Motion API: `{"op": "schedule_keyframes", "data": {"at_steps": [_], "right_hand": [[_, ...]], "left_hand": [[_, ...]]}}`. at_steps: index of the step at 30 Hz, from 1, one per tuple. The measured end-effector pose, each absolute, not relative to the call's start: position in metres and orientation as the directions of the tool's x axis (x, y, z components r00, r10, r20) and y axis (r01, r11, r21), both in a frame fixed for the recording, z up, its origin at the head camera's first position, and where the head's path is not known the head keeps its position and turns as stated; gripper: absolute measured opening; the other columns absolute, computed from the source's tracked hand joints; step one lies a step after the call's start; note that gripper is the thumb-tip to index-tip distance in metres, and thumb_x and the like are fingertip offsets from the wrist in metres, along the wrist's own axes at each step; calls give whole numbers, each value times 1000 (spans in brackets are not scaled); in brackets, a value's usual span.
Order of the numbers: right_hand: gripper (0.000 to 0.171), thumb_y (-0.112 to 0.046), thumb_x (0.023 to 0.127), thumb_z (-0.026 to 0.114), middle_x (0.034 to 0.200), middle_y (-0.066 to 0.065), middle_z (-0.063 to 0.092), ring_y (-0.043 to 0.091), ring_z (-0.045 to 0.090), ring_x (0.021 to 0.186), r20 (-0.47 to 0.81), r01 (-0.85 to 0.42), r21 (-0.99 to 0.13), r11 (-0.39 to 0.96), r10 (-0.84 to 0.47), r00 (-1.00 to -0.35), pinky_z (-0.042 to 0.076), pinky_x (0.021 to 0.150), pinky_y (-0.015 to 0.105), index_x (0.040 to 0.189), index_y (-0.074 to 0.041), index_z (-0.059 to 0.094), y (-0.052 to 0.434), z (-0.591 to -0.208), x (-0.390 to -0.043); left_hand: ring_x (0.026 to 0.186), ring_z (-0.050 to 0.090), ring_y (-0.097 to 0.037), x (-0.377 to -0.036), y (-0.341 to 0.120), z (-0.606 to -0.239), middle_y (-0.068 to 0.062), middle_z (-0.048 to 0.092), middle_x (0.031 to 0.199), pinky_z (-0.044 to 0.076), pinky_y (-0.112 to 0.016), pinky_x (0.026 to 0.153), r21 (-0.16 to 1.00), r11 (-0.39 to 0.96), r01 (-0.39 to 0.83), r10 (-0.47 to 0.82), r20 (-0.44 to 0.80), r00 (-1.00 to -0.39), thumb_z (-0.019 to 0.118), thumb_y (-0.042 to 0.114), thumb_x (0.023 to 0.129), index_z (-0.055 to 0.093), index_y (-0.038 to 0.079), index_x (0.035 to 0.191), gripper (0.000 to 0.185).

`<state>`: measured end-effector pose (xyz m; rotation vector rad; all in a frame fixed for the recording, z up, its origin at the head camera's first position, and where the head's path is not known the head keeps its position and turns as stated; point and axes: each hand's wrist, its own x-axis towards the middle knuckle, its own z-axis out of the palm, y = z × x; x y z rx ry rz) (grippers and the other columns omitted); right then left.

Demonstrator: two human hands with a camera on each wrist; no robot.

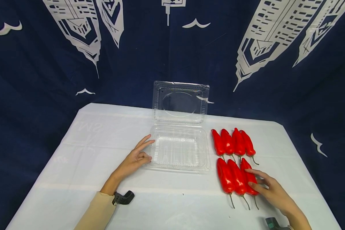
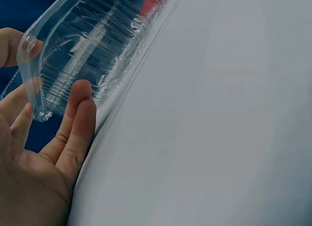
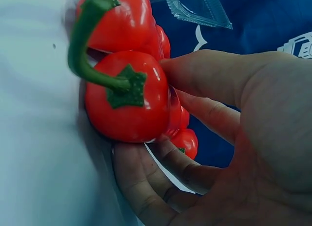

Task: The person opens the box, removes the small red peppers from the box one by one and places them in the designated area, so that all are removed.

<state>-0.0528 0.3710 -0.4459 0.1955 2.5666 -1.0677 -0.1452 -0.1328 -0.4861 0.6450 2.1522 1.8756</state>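
Note:
A clear plastic clamshell container [image 1: 176, 164] lies on the table with its lid [image 1: 179, 103] raised at the back. My left hand [image 1: 135, 159] is at the container's left edge. In the left wrist view, the thumb presses the rim [image 2: 30, 65] while other fingers lie along the wall and below the rim. My right hand [image 1: 276, 191] grips the rightmost red pepper [image 1: 248, 179] of the front row. The thumb is over its top and fingers reach round its far side. In the right wrist view, that pepper's green stem [image 3: 129, 84] faces the camera.
Two more red peppers [image 1: 225, 175] lie left of the gripped one. Behind them is a row of several red peppers [image 1: 238, 143], right of the container. A white cloth [image 1: 103, 159] covers the table. A dark blue printed curtain [image 1: 161, 48] hangs behind.

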Motion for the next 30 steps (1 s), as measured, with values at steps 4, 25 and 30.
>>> {"op": "schedule_keyframes", "data": {"at_steps": [4,25,30], "right_hand": [[69,-30,92,72,149,32,37,36,57,114,-373,258,-660,705,-9,-928,61,80,42,150,-6,43,371,-446,-53],[70,-28,94,69,149,33,38,38,58,116,-359,247,-665,705,-12,-933,60,85,47,152,-4,38,379,-447,-51],[71,-31,95,68,148,33,40,37,59,115,-353,243,-648,721,-2,-936,58,87,52,152,-3,36,381,-445,-49]], "left_hand": [[80,64,-24,-146,-132,-486,6,8,169,53,-19,77,980,89,178,452,119,-884,62,0,94,39,15,154,66],[82,62,-14,-147,-129,-488,1,9,169,54,-21,80,980,79,181,427,130,-895,63,-2,93,32,19,158,75],[84,61,-14,-146,-129,-485,2,10,169,55,-22,81,978,86,190,422,137,-896,63,-1,94,31,15,158,74]]}}
